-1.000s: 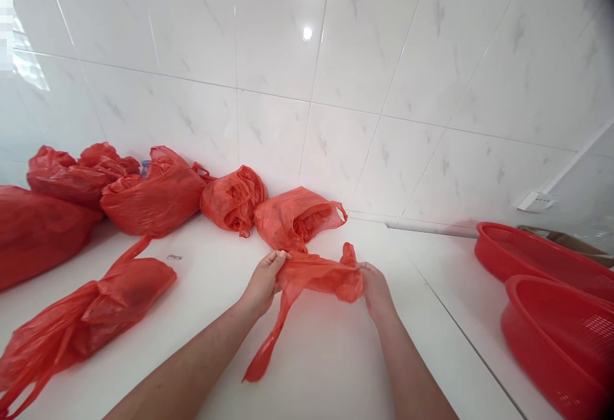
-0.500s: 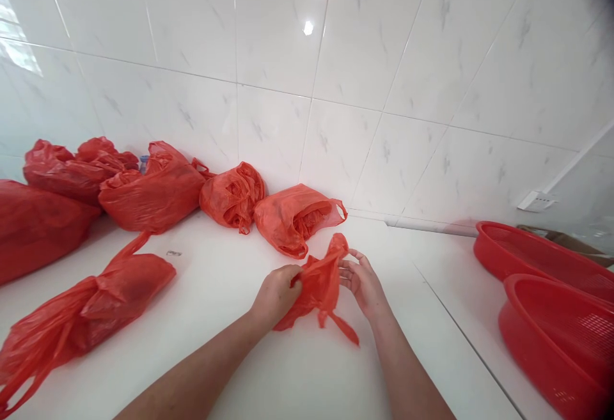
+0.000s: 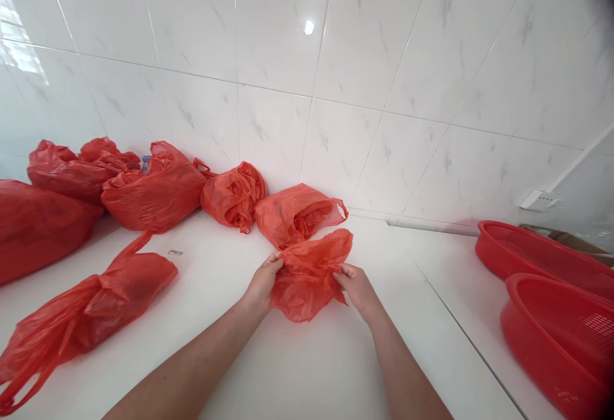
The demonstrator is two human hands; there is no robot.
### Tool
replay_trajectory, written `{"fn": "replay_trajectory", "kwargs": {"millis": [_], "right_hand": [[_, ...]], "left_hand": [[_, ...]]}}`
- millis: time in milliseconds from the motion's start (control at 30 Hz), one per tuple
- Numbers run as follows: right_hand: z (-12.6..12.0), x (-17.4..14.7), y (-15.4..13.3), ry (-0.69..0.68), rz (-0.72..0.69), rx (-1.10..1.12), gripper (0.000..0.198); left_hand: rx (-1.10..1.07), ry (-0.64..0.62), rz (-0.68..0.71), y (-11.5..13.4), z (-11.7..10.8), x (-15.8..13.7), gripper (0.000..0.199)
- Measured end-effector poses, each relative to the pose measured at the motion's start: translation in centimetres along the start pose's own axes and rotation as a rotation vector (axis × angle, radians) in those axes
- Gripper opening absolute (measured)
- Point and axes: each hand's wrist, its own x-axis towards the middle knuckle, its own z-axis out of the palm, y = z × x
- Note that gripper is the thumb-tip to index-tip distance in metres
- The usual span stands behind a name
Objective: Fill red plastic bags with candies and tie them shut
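Observation:
Between my hands a thin red plastic bag [image 3: 311, 273] is spread and crumpled, held just over the white table. My left hand [image 3: 263, 284] pinches its left edge, thumb against fingers. On the other side, my right hand [image 3: 355, 287] grips the bag's right edge with bent fingers. Right behind it lies a fuller red bag [image 3: 283, 212] with its mouth and looped handle toward the right. A rounder, bundled red bag [image 3: 233, 196] sits to the left of that one. Whether anything is inside the held bag I cannot tell.
More filled red bags [image 3: 153, 193] line the tiled wall on the left. A knotted red bag [image 3: 119, 292] lies at front left. Two red plastic baskets [image 3: 537, 324] stand on the right, past a seam in the tabletop. A socket strip [image 3: 540, 201] is on the wall.
The held bag has gone from a narrow, hanging bunch to a wider, opened-out shape. My right hand's spread fingers have closed on its edge, and my left hand has shifted slightly left.

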Motion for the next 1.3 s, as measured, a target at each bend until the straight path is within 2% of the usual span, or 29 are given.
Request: {"fn": "replay_trajectory", "kwargs": {"millis": [200,267,333,400,467,567,633,700,800,833,867,900,933,1000,1033,1067,1100,1167,1233,1300], "right_hand": [[-2.4,0.8,0.6,0.074,0.073,0.392,0.022],[-2.9,1.1,0.9,0.127,0.074,0.502,0.019],[-3.5,1.1,0.8,0.165,0.072,0.572,0.016],[-4.0,0.9,0.4,0.171,0.092,0.639,0.015],[-4.4,0.5,-0.3,0.121,0.128,0.734,0.018],[-5.1,0.2,-1.0,0.067,0.157,0.840,0.024],[-5.4,0.3,-1.2,0.153,0.141,0.792,0.025],[-5.4,0.3,-1.5,0.378,0.072,0.623,0.028],[-3.8,-0.5,-2.4,0.845,-0.227,0.045,0.033],[-2.9,-1.0,-2.9,0.925,-0.359,-0.179,0.028],[-1.8,-1.6,-3.3,0.924,-0.478,-0.374,0.020],[-0.6,-2.2,-3.7,0.829,-0.568,-0.521,0.014],[0.7,-2.7,-4.0,0.661,-0.611,-0.617,0.018],[2.6,-3.3,-4.2,0.258,-0.582,-0.755,0.028],[3.2,-3.2,-4.1,0.102,-0.536,-0.816,0.030],[3.4,-3.0,-3.8,0.003,-0.483,-0.874,0.029],[3.3,-2.6,-3.4,-0.032,-0.423,-0.930,0.028],[2.2,-1.6,-2.5,0.033,-0.269,-1.028,0.031],[0.6,-0.8,-1.7,0.115,-0.093,-1.095,0.049],[-0.6,-0.3,-1.3,0.141,0.021,-1.125,0.061]], "left_hand": [[0.064,-0.062,0.015,2.4,-1.0,0.4,0.019],[0.274,-0.138,0.040,3.2,-1.5,0.4,0.022],[0.584,-0.202,0.094,3.9,-2.1,0.5,0.024],[0.791,-0.205,0.135,4.2,-2.5,0.7,0.024],[0.734,-0.153,0.128,4.3,-2.7,0.9,0.021],[0.364,-0.064,0.051,4.1,-2.8,1.1,0.022],[0.215,-0.032,0.012,3.8,-2.7,1.2,0.024],[0.186,-0.022,-0.001,3.4,-2.6,1.3,0.023],[0.158,-0.015,-0.031,2.8,-2.3,1.3,0.020],[0.153,-0.016,-0.042,2.6,-2.2,1.3,0.019],[0.151,-0.019,-0.052,2.5,-2.1,1.3,0.019],[0.150,-0.026,-0.064,2.4,-2.0,1.2,0.019],[0.150,-0.040,-0.080,2.3,-1.9,1.2,0.019],[0.158,-0.081,-0.123,2.3,-1.7,1.0,0.019],[0.166,-0.110,-0.152,2.4,-1.7,0.8,0.019],[0.176,-0.141,-0.186,2.5,-1.6,0.6,0.018],[0.191,-0.178,-0.226,2.7,-1.6,0.4,0.019],[0.234,-0.274,-0.309,3.2,-1.6,0.1,0.020],[0.295,-0.370,-0.364,3.8,-1.8,-0.1,0.024],[0.383,-0.408,-0.350,4.4,-2.1,-0.1,0.027]]}}
